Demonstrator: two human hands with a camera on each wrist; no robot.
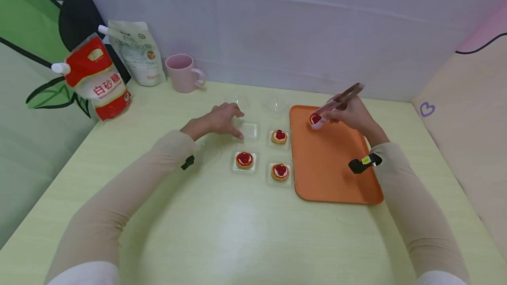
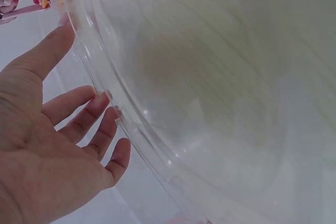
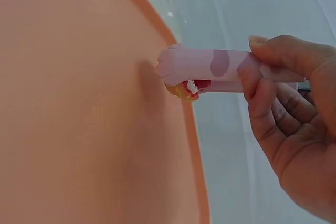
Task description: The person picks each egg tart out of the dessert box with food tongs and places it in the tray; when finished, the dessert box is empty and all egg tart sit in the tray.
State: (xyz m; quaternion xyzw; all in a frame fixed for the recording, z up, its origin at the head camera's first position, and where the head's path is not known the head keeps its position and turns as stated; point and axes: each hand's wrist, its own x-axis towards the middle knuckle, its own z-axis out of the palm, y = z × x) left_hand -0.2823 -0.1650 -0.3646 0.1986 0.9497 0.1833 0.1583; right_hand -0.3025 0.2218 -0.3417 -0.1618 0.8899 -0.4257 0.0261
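My right hand point(image 1: 354, 114) holds pink tongs point(image 3: 226, 64) with a paw-shaped tip. Gripped in the tongs is a small tart point(image 1: 314, 119) with red and white topping, above the orange tray point(image 1: 328, 162). My left hand point(image 1: 220, 122) is beside a bare clear plastic base point(image 1: 249, 131), thumb and fingers spread; whether they touch it I cannot tell. Near that hand are three tarts on clear bases: one point(image 1: 244, 159) in front, one point(image 1: 279, 136) to the right and one point(image 1: 280, 172) at front right. A clear plastic rim point(image 2: 126, 108) crosses the left wrist view close up.
Clear domed lids stand behind the bases, one point(image 1: 276, 105) near the tray's back corner. A pink mug point(image 1: 182, 74), a white pouch point(image 1: 138, 54) and a red-and-white sugar bag point(image 1: 99, 80) are at the back left. A cloth-covered wall point(image 1: 277, 34) bounds the table's far edge.
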